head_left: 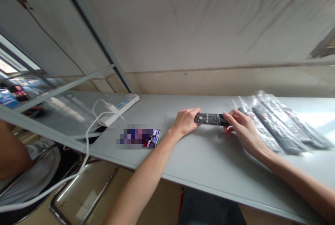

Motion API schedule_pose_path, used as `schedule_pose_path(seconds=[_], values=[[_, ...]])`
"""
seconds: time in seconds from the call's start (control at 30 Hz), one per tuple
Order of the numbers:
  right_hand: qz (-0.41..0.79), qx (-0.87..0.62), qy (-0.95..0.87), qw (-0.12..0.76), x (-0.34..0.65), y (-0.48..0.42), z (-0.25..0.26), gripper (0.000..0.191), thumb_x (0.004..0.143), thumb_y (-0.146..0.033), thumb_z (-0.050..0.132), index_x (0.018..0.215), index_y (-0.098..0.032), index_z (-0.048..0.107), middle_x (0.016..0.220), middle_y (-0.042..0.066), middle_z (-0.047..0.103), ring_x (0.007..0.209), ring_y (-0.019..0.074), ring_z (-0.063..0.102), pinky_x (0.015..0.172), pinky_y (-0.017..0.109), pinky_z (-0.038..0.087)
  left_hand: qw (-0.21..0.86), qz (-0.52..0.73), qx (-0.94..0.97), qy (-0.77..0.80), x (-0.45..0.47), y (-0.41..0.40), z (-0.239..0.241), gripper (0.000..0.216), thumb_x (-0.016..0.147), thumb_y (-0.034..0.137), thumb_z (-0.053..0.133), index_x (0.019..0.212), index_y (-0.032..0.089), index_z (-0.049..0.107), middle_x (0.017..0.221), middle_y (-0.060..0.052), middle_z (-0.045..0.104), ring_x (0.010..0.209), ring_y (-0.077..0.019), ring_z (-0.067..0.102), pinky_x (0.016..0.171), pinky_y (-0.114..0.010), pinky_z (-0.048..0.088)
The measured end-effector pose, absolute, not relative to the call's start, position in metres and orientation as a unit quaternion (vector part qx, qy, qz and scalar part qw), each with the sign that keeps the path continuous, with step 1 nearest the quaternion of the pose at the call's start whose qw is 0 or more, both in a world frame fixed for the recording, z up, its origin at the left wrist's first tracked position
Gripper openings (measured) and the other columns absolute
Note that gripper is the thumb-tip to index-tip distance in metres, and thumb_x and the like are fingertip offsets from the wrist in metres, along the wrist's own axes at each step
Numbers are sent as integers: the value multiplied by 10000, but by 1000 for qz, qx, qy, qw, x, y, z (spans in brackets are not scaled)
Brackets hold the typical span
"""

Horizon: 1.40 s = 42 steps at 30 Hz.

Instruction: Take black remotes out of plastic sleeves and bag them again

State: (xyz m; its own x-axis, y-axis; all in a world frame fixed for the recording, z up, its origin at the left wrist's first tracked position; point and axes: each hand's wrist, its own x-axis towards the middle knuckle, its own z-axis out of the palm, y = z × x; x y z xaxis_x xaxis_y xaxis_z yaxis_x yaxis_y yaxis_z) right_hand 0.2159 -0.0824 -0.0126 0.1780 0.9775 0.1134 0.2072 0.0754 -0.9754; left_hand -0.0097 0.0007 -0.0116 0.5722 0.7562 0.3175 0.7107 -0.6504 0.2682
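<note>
A person's two bare hands hold a black remote control (209,118) above a pale grey table (204,162), its rows of buttons facing the camera. The left hand (186,122) is closed around one end; the right hand (243,127) pinches the other between thumb and fingers, so the remote spans the gap between the two. Both ends disappear beneath the grip, and most of the left hand's fingers are hidden behind it. The markings on the buttons are too small to read.

Just beyond the right hand, dark items in clear plastic sleeves (277,123) lie side by side, partly covered by that hand and wrist (glare and blur make their number hard to settle). Near the left hand, on its outer side, rests a phone (154,138) with a lit screen, much of it lost under pixelation. Farther out past the phone sits a white power strip (120,109) with a white cable (85,158), which runs out of frame.
</note>
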Motion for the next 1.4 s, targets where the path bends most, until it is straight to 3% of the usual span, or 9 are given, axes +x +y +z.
schedule_pose_path(seconds=[0.33,0.5,0.73,0.93,1.1,1.3,1.4], values=[[371,-556,-546,506,219,-86,-20,488,946,-696,677,822,-225,642,662,21,662,578,168,589,538,296,463,78,187,886,418,-6,-4,-7,150,886,256,717,1032,267,687,1005,-30,794,914,-241,737,748,-301,497],[347,-555,-572,495,221,-87,-20,530,993,-672,627,729,-212,621,660,19,598,597,149,534,532,286,402,69,172,899,397,-1,-7,-7,135,905,266,707,1037,258,679,1003,-32,789,921,-243,739,748,-306,489],[412,-534,-535,509,216,-90,-19,523,955,-716,638,829,-213,698,680,16,584,588,162,512,518,293,400,44,171,913,367,1,-9,-4,141,925,305,732,1032,242,665,1025,-38,785,948,-247,738,752,-312,463],[407,-527,-620,415,211,-92,-13,640,972,-766,556,689,-207,687,603,36,610,541,159,491,523,304,377,49,172,916,360,2,-9,-5,122,949,333,713,988,229,662,1000,-38,786,895,-228,726,708,-302,413],[433,-486,-664,368,214,-89,-10,638,982,-748,560,698,-197,713,581,38,618,545,156,514,524,290,373,57,192,911,360,2,-9,-8,208,979,426,715,1022,229,667,1018,-45,786,931,-232,728,741,-304,447],[413,-517,-577,479,224,-81,-16,504,913,-679,718,900,-183,805,713,45,677,575,152,592,500,270,447,79,211,915,333,3,-9,-10,319,953,315,739,1256,262,653,1227,-44,772,1122,-244,728,935,-324,532],[396,-521,-502,565,229,-77,-13,460,876,-631,785,980,-184,812,944,99,763,687,190,719,506,262,504,92,208,908,353,2,-10,-9,467,936,360,755,1371,269,611,1313,-51,758,1146,-260,738,951,-337,550]])
